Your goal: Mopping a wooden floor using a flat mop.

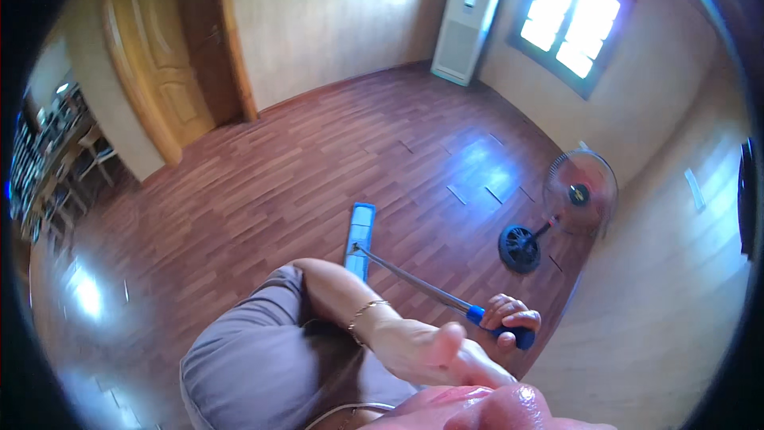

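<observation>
A flat mop lies across the view, with a light-blue rectangular head [362, 227] on the wooden floor. Its thin metal pole [418, 282] slants down to the right and ends in a blue grip [477, 315]. My right hand [511, 318] is wrapped round that grip near its dark end. My left arm, with a gold-coloured bracelet [364, 320] at the wrist, is bent across my body. Close to the camera, my left hand [434, 354] has its thumb raised and its fingers stretched out, their tips partly hidden. I see nothing held in it.
A standing fan [579, 193] with a round black base [520, 248] stands right of the mop. Farther off are a white floor-standing air conditioner [468, 20], a window [569, 20] and a wooden door [163, 44]. Chairs [94, 155] and a cluttered table stand at the far left.
</observation>
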Motion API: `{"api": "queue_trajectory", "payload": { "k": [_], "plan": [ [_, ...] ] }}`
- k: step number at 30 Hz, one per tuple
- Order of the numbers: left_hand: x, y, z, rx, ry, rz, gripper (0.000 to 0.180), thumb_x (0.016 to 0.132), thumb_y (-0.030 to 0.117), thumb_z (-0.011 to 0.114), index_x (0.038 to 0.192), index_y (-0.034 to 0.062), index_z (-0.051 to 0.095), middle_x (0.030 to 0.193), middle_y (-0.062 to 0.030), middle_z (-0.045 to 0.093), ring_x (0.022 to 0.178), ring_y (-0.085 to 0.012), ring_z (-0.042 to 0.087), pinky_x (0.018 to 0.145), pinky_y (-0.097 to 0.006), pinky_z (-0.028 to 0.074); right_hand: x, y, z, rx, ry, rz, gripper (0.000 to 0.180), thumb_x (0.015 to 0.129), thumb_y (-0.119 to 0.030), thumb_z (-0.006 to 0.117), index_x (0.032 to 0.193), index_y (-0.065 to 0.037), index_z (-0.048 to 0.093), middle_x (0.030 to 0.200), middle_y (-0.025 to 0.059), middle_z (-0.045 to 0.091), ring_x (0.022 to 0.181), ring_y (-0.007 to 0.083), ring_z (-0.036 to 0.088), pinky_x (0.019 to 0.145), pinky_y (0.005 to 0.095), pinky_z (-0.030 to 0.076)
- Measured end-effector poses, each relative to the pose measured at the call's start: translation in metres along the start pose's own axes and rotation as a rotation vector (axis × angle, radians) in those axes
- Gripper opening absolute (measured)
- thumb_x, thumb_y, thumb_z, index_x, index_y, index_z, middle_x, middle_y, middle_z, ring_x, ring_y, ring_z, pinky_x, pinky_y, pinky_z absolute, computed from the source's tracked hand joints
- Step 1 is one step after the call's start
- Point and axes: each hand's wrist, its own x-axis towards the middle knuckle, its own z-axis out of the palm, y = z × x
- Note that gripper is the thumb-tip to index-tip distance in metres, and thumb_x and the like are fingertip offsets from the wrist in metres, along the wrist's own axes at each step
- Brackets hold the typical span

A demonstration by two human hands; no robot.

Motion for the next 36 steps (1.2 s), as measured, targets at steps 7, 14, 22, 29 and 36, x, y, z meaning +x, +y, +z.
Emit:
{"api": "queue_trajectory", "payload": {
  "k": [7, 14, 22, 29, 36],
  "plan": [
    [0.014, -0.009, -0.008, 0.069, 0.025, 0.023, 0.084, 0.094, 0.064, 0.033, 0.133, -0.0091, 0.043, 0.132, -0.0198, 0.049, 0.123, -0.0267, 0.045, 0.105, -0.040, 0.031, 0.002, -0.024, 0.006, -0.087, -0.025, -0.029, 0.041, 0.079, -0.040, 0.074, 0.084, -0.007, 0.051, 0.058, 0.0040, 0.052, 0.049, 0.0149, 0.050, 0.051, 0.0294, 0.040],
    [0.000, -0.002, -0.009, 0.029, -0.083, -0.098, 0.083, 0.095, 0.064, 0.030, 0.132, -0.0085, 0.044, 0.128, -0.0160, 0.052, 0.120, -0.0226, 0.048, 0.104, -0.037, 0.033, 0.007, -0.015, 0.002, -0.048, -0.060, 0.016, 0.040, 0.079, -0.038, 0.075, 0.084, -0.006, 0.053, 0.061, 0.0062, 0.055, 0.050, 0.0165, 0.052, 0.052, 0.0313, 0.043],
    [-0.011, 0.030, -0.013, 0.345, -0.115, -0.270, 0.066, 0.096, 0.048, 0.047, 0.126, -0.0105, 0.053, 0.124, -0.0250, 0.056, 0.120, -0.0370, 0.047, 0.101, -0.048, 0.034, 0.003, -0.009, 0.002, -0.030, -0.025, 0.008, 0.038, 0.077, -0.034, 0.077, 0.085, -0.005, 0.054, 0.061, 0.0072, 0.056, 0.050, 0.0172, 0.053, 0.051, 0.0314, 0.042],
    [-0.019, 0.048, -0.006, 0.866, -0.065, 0.352, 0.025, 0.079, 0.005, 0.074, 0.102, 0.0003, 0.064, 0.099, -0.0117, 0.066, 0.092, -0.0305, 0.061, 0.080, -0.043, 0.045, 0.013, 0.002, 0.000, 0.001, -0.100, -0.004, 0.034, 0.079, -0.030, 0.075, 0.087, -0.004, 0.054, 0.062, 0.0070, 0.056, 0.052, 0.0171, 0.052, 0.052, 0.0325, 0.041],
    [-0.012, 0.054, -0.005, 0.943, -0.161, 0.321, 0.008, 0.092, 0.015, 0.062, 0.092, 0.0089, 0.067, 0.096, -0.0118, 0.066, 0.095, -0.0319, 0.062, 0.082, -0.046, 0.044, 0.016, -0.002, 0.002, -0.023, -0.093, 0.018, 0.036, 0.079, -0.033, 0.077, 0.089, -0.005, 0.056, 0.063, 0.0059, 0.057, 0.053, 0.0171, 0.055, 0.053, 0.0326, 0.043]
  ]
}}
